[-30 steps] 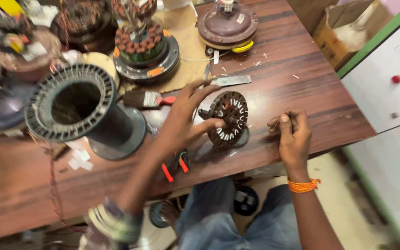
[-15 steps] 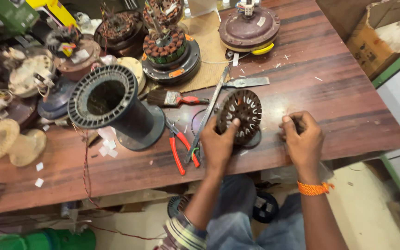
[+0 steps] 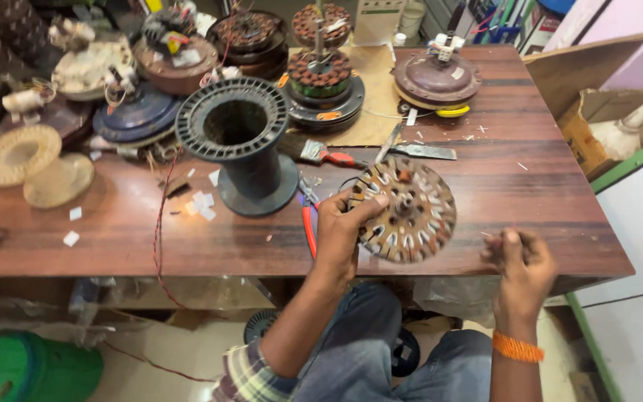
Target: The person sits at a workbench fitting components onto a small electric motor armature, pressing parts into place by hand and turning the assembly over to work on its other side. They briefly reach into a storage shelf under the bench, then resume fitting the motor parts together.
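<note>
My left hand [image 3: 342, 227] grips the left rim of a round slotted motor stator core [image 3: 408, 211], rusty brown with pale slot liners, tilted up off the wooden table [image 3: 150, 238] near its front edge. To the right, my right hand [image 3: 521, 262] is closed around something small and thin; it is blurred and I cannot tell what it is. An orange band circles that wrist. Red-handled pliers [image 3: 308, 223] lie just left of my left hand.
A large black empty spool [image 3: 241, 141] stands left of centre. A paintbrush [image 3: 321, 154] and a flat metal blade [image 3: 422, 151] lie behind the stator. Several fan motor parts [image 3: 320, 78] crowd the back and left. A cardboard box [image 3: 612, 138] sits at right, a green bucket [image 3: 24, 368] on the floor.
My left hand has lifted and tilted the stator core so that its face shows toward me. My right hand has dropped lower and to the right, off the table edge.
</note>
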